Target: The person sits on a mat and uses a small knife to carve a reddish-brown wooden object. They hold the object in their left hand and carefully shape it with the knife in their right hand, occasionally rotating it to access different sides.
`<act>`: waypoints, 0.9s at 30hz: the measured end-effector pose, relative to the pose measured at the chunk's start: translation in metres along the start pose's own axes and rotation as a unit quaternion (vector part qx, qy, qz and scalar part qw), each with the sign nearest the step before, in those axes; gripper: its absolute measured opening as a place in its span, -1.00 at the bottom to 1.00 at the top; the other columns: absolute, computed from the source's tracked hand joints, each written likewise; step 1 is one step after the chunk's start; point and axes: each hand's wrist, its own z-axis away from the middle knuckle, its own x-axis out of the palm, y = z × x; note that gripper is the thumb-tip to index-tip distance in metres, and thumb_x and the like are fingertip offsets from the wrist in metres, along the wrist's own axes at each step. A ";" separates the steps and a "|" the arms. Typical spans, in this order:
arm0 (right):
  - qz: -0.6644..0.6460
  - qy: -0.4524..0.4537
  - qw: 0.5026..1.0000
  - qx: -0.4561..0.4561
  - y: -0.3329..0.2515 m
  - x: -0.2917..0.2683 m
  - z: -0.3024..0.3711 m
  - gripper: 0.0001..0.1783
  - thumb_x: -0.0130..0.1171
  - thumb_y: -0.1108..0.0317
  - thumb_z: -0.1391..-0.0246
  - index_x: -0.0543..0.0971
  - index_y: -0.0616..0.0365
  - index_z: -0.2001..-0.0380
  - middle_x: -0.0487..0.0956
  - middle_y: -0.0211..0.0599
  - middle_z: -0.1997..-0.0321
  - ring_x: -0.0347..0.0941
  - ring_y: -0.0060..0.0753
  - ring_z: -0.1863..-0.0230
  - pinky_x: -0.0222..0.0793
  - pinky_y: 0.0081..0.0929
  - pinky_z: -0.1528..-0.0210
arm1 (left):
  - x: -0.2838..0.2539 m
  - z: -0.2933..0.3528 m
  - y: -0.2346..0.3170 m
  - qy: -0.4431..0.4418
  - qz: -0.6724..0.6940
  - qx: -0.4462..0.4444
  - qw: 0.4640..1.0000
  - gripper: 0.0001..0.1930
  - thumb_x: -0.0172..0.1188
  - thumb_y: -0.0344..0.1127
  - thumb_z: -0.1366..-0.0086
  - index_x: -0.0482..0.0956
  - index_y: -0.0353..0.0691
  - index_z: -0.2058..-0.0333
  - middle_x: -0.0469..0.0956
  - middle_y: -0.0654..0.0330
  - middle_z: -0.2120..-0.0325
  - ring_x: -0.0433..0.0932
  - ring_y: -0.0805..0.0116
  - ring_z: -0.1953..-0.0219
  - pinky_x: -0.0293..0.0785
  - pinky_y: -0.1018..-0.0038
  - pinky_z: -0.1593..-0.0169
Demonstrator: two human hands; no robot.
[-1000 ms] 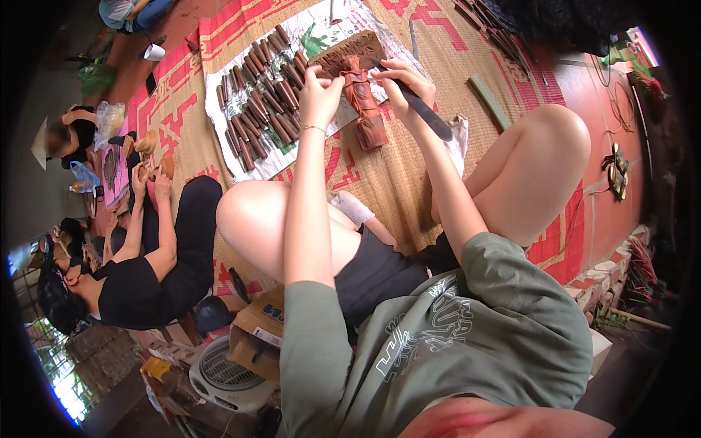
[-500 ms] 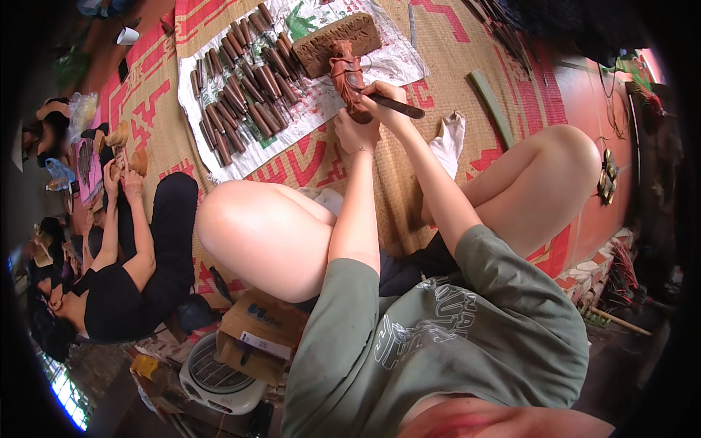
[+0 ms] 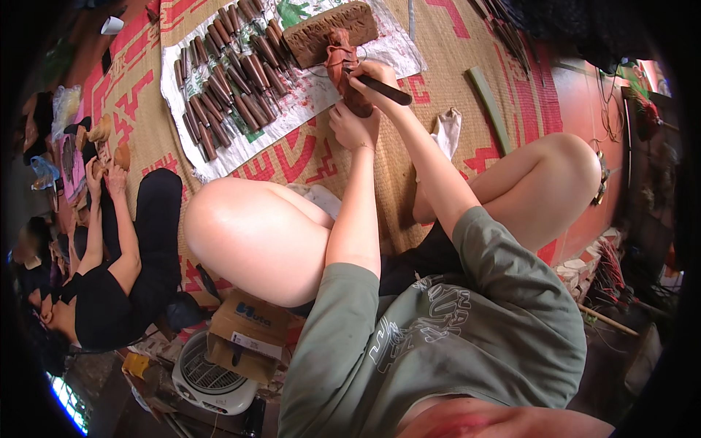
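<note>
A reddish-brown carved wooden figure (image 3: 339,60) lies tilted, its upper end against a brown wooden block (image 3: 307,35) with a rough, carved-looking side. My left hand (image 3: 353,128) is closed around the figure's near end. In my right hand (image 3: 378,76) is a carving tool with a dark handle (image 3: 388,92), gripped like a pen. Its tip points at the figure's middle; the fingers hide the blade. Left of the block, many chisels (image 3: 252,71) with brown wooden handles are spread in rows on a white printed sheet (image 3: 208,169).
The sheet lies on a red-patterned woven mat (image 3: 299,157). Right of my hands are a white cloth (image 3: 447,133) and a green strip (image 3: 489,109). A co-worker's hands (image 3: 106,181) hold a wooden piece at the left. A cardboard box (image 3: 247,328) stands beside a white appliance (image 3: 213,379).
The view has shifted slightly, so the mat, chisels and block sit a little further left and up. Both hands keep their grips on the figure and the carving tool.
</note>
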 end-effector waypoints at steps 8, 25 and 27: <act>0.040 -0.020 0.999 0.017 -0.015 -0.005 0.032 -0.86 0.26 0.38 0.19 0.57 0.22 0.52 0.61 -0.22 0.44 0.54 -0.41 0.42 0.43 -0.49 0.33 | 0.003 -0.002 -0.002 -0.011 0.005 -0.028 1.000 -0.41 0.24 0.06 0.07 0.33 -0.20 0.15 0.36 0.02 0.21 0.39 -0.06 0.11 0.46 0.11 0.20; 0.000 -0.044 0.999 -0.001 -0.012 -0.010 0.023 -0.86 0.26 0.40 0.16 0.54 0.24 0.56 0.55 -0.28 0.57 0.46 -0.52 0.54 0.37 -0.54 0.46 | 0.002 0.002 -0.002 -0.021 -0.006 -0.026 0.999 -0.40 0.27 0.06 0.10 0.32 -0.16 0.14 0.36 0.02 0.20 0.42 -0.06 0.17 0.48 0.09 0.25; 0.018 -0.057 0.998 -0.015 -0.010 -0.011 0.032 -0.86 0.27 0.40 0.17 0.54 0.24 0.57 0.55 -0.27 0.57 0.46 -0.51 0.54 0.37 -0.54 0.46 | 0.006 -0.003 -0.004 0.001 -0.004 -0.027 1.000 -0.39 0.29 0.06 0.11 0.33 -0.16 0.15 0.36 0.02 0.20 0.42 -0.05 0.17 0.48 0.10 0.25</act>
